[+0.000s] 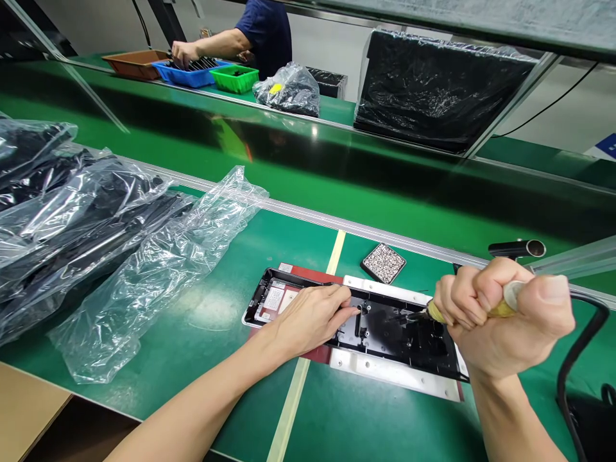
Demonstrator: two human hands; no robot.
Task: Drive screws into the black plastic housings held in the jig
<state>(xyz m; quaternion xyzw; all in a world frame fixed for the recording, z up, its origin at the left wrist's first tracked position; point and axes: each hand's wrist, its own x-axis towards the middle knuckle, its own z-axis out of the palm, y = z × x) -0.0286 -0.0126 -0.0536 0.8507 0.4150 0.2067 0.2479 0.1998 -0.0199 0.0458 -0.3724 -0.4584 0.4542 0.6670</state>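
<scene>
A long black plastic housing (385, 330) lies in a white and red fixture (394, 375) on the green bench. My left hand (312, 317) rests flat on the housing's left half, fingers together, pressing it down. My right hand (500, 314) is closed in a fist around a yellow-handled screwdriver (500, 309). Its tip points down and left onto the housing's middle. A black cable (577, 350) runs from the tool off to the right.
A small square tray of screws (384, 263) sits just behind the fixture. Clear plastic bags of black parts (86, 231) fill the left. Beyond a green conveyor (289, 160), another person (260, 32) reaches into coloured bins (192, 74). A wrapped black box (437, 90) stands far right.
</scene>
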